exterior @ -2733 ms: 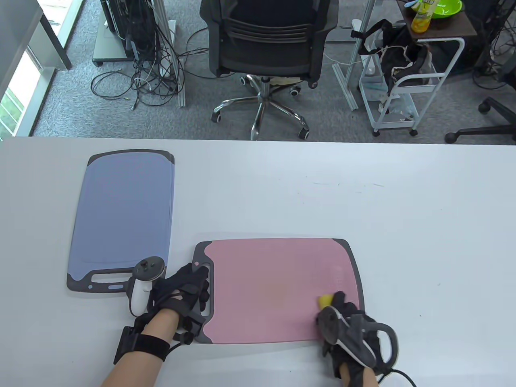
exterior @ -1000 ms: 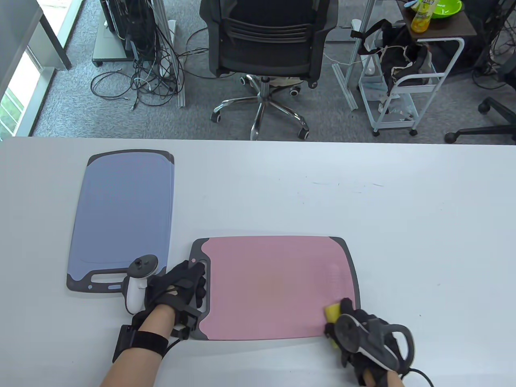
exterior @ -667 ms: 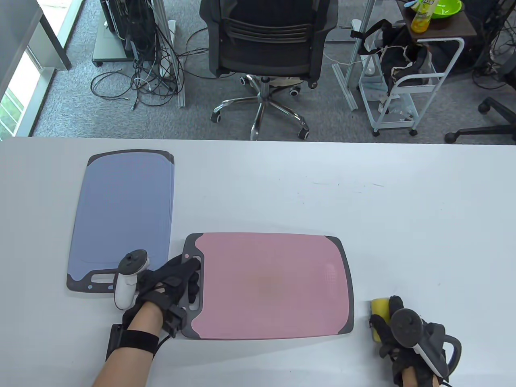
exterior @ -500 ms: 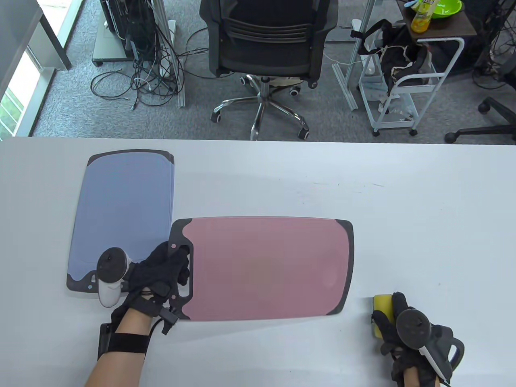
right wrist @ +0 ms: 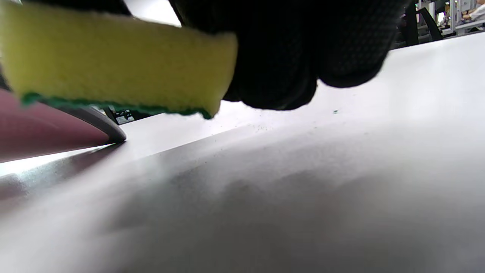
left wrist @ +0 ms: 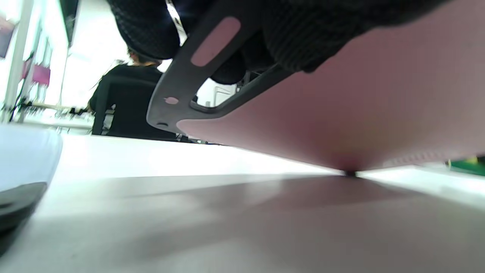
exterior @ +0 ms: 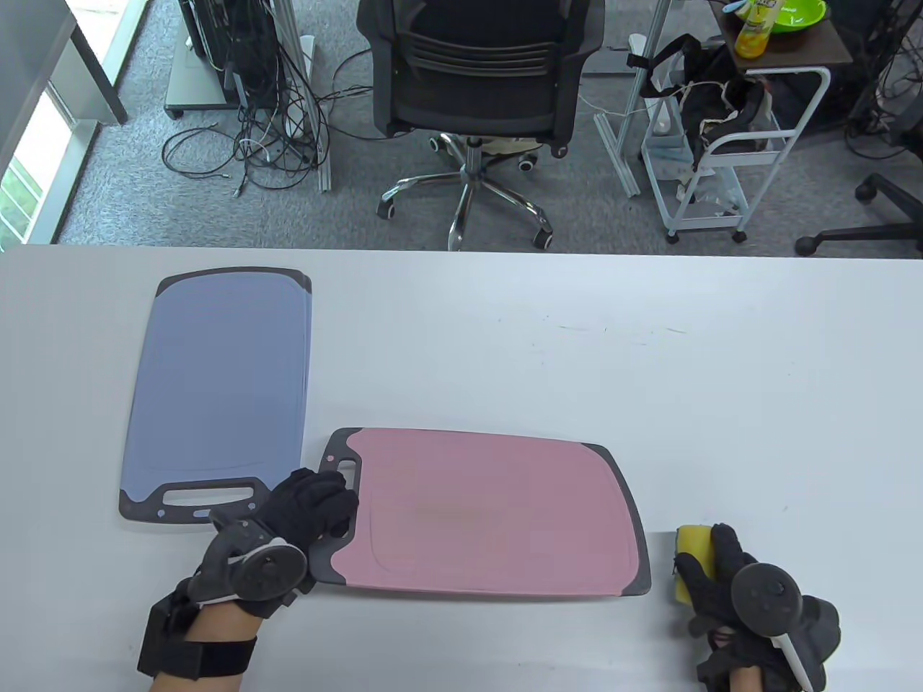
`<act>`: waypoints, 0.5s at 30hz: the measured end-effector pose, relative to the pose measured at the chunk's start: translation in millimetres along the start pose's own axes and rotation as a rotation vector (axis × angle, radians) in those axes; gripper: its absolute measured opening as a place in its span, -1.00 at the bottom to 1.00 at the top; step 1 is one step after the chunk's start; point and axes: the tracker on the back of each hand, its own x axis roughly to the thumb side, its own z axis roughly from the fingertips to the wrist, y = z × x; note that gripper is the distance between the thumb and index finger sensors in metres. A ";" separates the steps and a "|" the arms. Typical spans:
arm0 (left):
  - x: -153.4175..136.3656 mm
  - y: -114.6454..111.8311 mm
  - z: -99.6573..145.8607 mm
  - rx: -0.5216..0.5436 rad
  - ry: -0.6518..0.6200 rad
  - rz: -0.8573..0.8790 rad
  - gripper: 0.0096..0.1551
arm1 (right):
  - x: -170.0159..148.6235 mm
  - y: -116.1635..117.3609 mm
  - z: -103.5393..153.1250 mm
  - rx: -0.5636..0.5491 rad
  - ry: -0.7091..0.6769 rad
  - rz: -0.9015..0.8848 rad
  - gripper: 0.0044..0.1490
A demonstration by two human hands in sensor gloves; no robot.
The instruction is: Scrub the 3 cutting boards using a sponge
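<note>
Fingers of the left hand (exterior: 306, 504) curl through the handle slot of the pink cutting board (exterior: 497, 515) — stiff, probably light, tilted on one edge — while the right hand (exterior: 728, 577) pinches a soft yellow sponge (exterior: 691, 559).

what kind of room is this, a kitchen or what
Not a kitchen; it looks like an office or lab. A black office chair stands on grey carpet, tangled cables lie by equipment, and a white cart stands behind the white table.
</note>
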 end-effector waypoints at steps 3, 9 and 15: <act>10.8 -18.0 3.6 -0.004 -0.090 -0.132 -0.52 | -1.1 0.1 -0.7 -0.002 0.003 -0.008 -0.03; 10.3 -25.5 3.3 0.017 -0.086 -0.070 -0.52 | -2.2 -0.5 -4.9 -0.003 0.005 -0.022 -0.03; 16.6 -27.6 3.0 0.001 -0.123 -0.117 -0.51 | 14.9 3.3 -12.9 -0.030 -0.027 -0.022 -0.03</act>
